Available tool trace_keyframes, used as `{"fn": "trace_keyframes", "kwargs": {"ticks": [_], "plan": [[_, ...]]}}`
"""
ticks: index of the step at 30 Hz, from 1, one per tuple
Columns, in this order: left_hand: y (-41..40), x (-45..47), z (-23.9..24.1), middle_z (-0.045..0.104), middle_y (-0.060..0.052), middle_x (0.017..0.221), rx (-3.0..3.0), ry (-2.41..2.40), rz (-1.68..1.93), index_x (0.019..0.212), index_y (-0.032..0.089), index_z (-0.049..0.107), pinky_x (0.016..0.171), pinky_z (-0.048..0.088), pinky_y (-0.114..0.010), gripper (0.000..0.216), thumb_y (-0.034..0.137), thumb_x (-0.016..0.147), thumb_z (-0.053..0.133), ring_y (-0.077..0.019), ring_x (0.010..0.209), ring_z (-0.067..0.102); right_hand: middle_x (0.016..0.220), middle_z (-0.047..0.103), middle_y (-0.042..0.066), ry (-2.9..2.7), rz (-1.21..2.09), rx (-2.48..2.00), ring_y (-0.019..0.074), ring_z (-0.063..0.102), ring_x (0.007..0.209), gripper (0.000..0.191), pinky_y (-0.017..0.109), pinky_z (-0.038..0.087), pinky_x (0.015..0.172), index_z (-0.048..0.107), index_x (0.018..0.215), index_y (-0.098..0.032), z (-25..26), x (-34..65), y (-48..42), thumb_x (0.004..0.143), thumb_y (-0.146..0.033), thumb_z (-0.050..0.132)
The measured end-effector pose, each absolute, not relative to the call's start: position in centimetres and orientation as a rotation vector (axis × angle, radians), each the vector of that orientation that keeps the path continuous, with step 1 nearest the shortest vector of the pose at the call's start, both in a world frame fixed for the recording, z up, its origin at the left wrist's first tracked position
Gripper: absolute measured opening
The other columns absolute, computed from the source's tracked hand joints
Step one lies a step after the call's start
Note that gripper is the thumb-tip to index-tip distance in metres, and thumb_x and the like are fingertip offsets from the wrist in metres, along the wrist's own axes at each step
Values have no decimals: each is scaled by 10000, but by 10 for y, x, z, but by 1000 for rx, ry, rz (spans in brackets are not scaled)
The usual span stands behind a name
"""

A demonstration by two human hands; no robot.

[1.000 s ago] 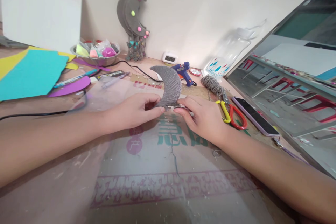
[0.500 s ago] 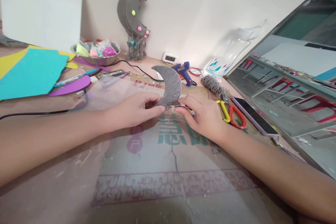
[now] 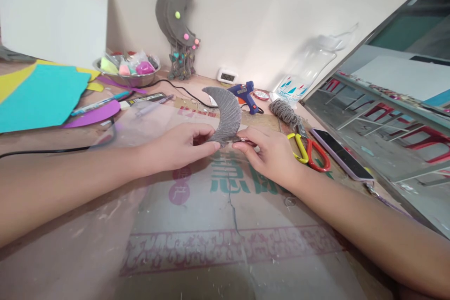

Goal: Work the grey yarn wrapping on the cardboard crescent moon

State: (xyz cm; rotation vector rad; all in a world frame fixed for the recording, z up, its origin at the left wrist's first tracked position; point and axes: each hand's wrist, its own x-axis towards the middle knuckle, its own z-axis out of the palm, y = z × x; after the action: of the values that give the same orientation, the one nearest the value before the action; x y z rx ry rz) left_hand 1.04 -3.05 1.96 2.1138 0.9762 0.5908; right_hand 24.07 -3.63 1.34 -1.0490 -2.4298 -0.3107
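Observation:
A crescent moon [image 3: 229,112] wound in grey cord stands tilted above the covered tabletop, its upper tip pointing left. My left hand [image 3: 186,145] pinches its lower end between thumb and fingers. At the crescent's lower right edge, my right hand [image 3: 269,152] is closed in a pinch; a small dark reddish bit shows between the fingers, too small to name. Behind the crescent lies a blue glue gun [image 3: 246,96]. Scissors with a yellow and a red handle [image 3: 318,155] lie just right of my right hand, below a bundle of grey cord [image 3: 285,112].
A phone [image 3: 341,154] lies along the right table edge. Farther back stand a plastic bottle [image 3: 293,82], a small digital clock [image 3: 227,76] and a metal bowl [image 3: 126,78] of clay packs. Coloured sheets [image 3: 42,98] lie left. A decorated moon hanging [image 3: 177,18] is against the wall.
Both hands stay almost in place around the crescent. The right fingertips have shifted very slightly, and the whole view has moved a little.

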Motion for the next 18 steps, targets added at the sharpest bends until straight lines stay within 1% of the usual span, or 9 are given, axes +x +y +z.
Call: {"fn": "trace_keyframes", "kwargs": {"ticks": [5,10,13,16,18], "plan": [[-30,12,20,453,41,588,2078,978,591,704,174,514,482,331,-216,244,351,866,468,-90,529,438,803,682,33,-2399,-270,-1048,154,611,713,235,266,400,633,634,905,-186,12,241,-36,922,-374,494],[-31,11,18,456,45,584,1931,966,557,759,193,506,422,336,-200,223,376,878,458,-84,479,452,787,683,39,-2344,-261,-1017,153,614,689,244,259,412,604,632,957,-163,11,242,-35,909,-371,515],[-32,11,19,454,44,575,1891,965,555,747,197,489,393,343,-192,217,370,876,468,-79,450,452,789,686,42,-2339,-306,-989,159,624,706,235,261,416,611,635,957,-169,10,243,-34,907,-366,519],[-33,11,18,436,55,551,1804,951,507,772,211,466,338,324,-200,216,395,883,446,-77,374,421,783,684,41,-2353,-360,-970,164,633,733,225,267,414,623,633,943,-174,11,244,-35,909,-364,518],[-32,10,18,442,53,560,1814,951,505,779,213,468,350,330,-206,220,405,883,441,-84,389,434,780,680,40,-2368,-388,-963,166,636,750,219,270,410,625,627,940,-172,11,244,-35,910,-359,517]]}}
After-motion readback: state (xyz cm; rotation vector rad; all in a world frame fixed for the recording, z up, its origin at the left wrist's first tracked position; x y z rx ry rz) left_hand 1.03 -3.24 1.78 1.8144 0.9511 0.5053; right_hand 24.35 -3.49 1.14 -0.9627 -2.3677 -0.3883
